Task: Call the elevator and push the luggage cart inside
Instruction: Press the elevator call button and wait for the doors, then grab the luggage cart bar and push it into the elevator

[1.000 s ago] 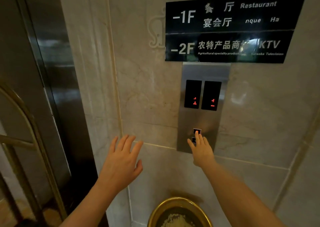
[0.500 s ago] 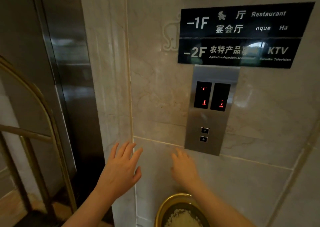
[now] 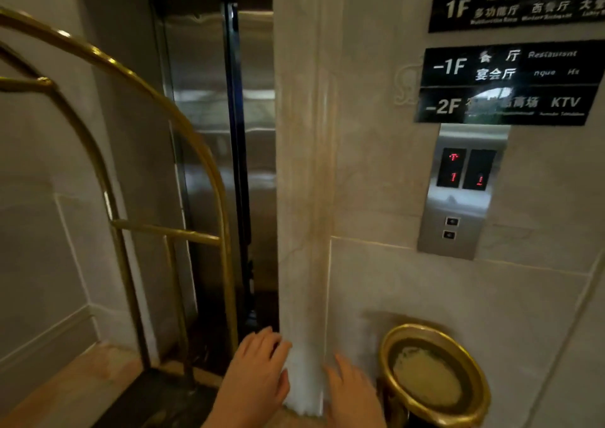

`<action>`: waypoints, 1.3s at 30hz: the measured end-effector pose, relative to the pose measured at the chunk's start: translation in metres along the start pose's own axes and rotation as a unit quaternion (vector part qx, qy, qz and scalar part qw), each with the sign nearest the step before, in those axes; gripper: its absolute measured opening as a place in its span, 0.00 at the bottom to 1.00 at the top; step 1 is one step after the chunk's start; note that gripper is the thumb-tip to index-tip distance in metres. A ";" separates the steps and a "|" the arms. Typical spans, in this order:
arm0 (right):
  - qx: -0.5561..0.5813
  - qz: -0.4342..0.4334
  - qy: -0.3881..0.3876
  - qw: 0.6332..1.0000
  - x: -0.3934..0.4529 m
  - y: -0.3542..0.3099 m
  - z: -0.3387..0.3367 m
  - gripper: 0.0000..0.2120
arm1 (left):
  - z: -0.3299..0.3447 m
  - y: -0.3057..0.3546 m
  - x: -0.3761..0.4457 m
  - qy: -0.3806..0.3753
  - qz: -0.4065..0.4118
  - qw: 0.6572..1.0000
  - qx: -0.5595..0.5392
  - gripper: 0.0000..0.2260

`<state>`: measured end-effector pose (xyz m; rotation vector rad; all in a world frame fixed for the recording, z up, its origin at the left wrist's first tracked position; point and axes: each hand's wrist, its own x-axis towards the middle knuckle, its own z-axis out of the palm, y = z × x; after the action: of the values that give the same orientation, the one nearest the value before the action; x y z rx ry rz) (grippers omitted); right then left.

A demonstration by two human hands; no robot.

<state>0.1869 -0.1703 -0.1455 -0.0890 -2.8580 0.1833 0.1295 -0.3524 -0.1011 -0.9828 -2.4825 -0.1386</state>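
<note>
The steel call panel (image 3: 458, 198) is on the marble wall at the right, with two red floor displays and two small call buttons (image 3: 451, 228). The brass luggage cart (image 3: 196, 234) stands at the left, its arched frame in front of the steel elevator doors (image 3: 216, 152), which show a dark gap between the leaves. My left hand (image 3: 258, 372) and my right hand (image 3: 352, 391) hang low at the bottom middle, fingers apart, holding nothing, well below the panel and apart from the cart.
A marble door jamb (image 3: 304, 165) separates the doors from the panel wall. A brass ashtray bin (image 3: 435, 378) with sand stands on the floor right of my right hand. Black floor signs (image 3: 510, 80) hang above the panel. A wall closes the left side.
My right hand left the call buttons and dropped down. My view swung left, bringing the elevator doors and cart into sight. Both hands sit lower in the frame.
</note>
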 end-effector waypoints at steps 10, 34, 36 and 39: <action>-0.044 -0.005 0.106 0.993 -0.108 -0.217 -0.073 0.38 | -0.100 -0.061 -0.171 0.026 -0.044 0.998 -0.043 0.21; 0.004 -0.025 0.229 0.973 -0.312 -0.626 -0.100 0.25 | -0.311 -0.222 -0.527 0.157 0.091 0.977 -0.109 0.17; 0.009 -0.016 0.234 0.972 -0.315 -0.669 -0.089 0.23 | -0.317 -0.261 -0.553 0.152 0.108 0.975 -0.122 0.17; 0.019 -0.012 0.242 0.970 -0.309 -0.739 -0.068 0.24 | -0.319 -0.324 -0.583 0.128 0.109 0.977 -0.132 0.19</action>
<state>0.4704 -0.9184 -0.0643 -0.0782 -2.3669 0.1809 0.4056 -1.0371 -0.0589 -1.2524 -2.1419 -0.5025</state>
